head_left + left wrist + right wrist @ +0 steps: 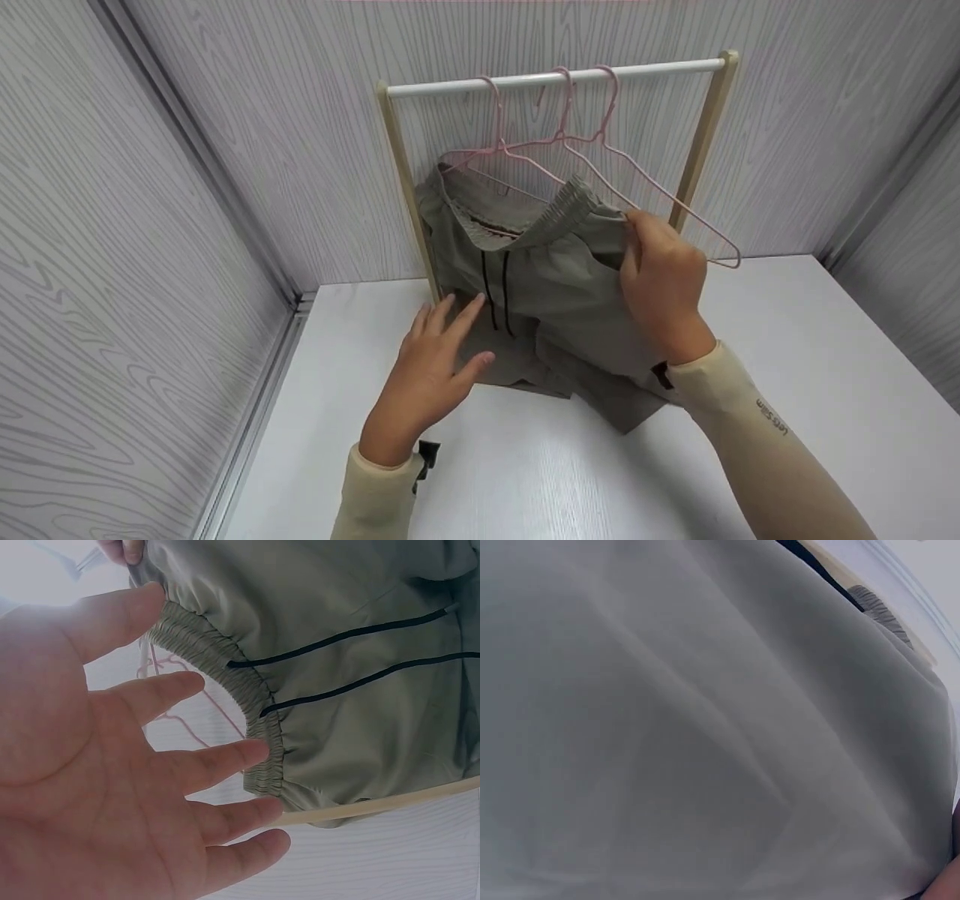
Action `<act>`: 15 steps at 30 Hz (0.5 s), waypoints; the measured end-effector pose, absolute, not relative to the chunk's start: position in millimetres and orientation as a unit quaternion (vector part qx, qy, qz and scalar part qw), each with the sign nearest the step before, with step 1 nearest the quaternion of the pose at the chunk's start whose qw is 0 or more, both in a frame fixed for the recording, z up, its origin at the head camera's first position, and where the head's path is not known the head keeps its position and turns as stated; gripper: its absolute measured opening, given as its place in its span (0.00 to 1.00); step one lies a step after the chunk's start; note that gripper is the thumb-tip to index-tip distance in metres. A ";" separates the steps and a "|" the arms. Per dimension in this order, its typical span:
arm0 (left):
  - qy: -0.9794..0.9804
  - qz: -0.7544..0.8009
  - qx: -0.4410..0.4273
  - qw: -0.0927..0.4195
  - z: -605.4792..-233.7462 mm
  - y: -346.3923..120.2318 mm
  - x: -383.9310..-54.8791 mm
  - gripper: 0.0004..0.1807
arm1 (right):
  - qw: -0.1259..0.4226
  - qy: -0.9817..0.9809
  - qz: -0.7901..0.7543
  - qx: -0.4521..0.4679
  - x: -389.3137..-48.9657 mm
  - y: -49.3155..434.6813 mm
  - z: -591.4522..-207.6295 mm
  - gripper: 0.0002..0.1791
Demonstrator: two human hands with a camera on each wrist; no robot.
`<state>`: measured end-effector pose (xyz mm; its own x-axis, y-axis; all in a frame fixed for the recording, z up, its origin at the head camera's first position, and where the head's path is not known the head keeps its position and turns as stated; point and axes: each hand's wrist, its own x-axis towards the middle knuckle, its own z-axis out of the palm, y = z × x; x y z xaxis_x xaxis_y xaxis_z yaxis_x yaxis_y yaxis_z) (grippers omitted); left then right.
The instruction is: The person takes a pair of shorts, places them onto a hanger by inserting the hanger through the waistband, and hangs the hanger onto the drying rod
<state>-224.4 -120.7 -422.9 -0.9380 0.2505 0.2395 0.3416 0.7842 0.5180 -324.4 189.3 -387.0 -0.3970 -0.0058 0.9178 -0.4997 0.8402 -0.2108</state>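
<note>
Grey-green drawstring shorts (555, 285) with an elastic waistband (214, 652) hang by the left part of the waist from a pink wire hanger (497, 120) on a rail. My right hand (664, 277) pinches the right side of the waistband between thumb and fingers, pulling it out to the right. In front of the shorts, my left hand (431, 367) is spread with straight fingers and holds nothing. Two dark drawstrings (352, 634) dangle from the waist front. Fabric fills most of the right wrist view, with only a bit of the right hand (946, 881) at its edge.
Two more pink hangers (664, 191) hang to the right on the white rail (660, 71). Wooden posts (705, 139) carry the rail at both ends. Below lies a white tabletop (510, 465), with wood-grain panels (247, 90) around the back and sides.
</note>
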 end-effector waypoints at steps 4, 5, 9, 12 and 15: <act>-0.941 -0.287 -0.159 0.077 -423.7 -120.4 -224.3 0.41 | 0.516 -0.806 0.245 0.159 -326.4 190.3 -392.9 0.15; -0.942 -0.287 -0.158 0.076 -424.0 -120.5 -224.3 0.41 | 0.512 -0.806 0.249 0.159 -326.9 190.4 -394.2 0.15; -0.943 -0.284 -0.157 0.072 -425.2 -120.5 -224.5 0.41 | 0.499 -0.813 0.255 0.159 -327.4 190.4 -397.8 0.16; -0.944 -0.280 -0.159 0.073 -425.9 -120.1 -224.7 0.41 | 0.489 -0.817 0.262 0.155 -326.9 190.0 -400.5 0.16; -0.944 -0.276 -0.162 0.077 -426.2 -119.5 -224.4 0.41 | 0.474 -0.824 0.272 0.151 -326.0 189.8 -403.6 0.16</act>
<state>-224.4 -119.5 -426.2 -0.9355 0.2646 0.2343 0.3491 0.7952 0.4957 -326.0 189.8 -403.6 -0.5049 0.0096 0.8631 -0.5061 0.8067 -0.3051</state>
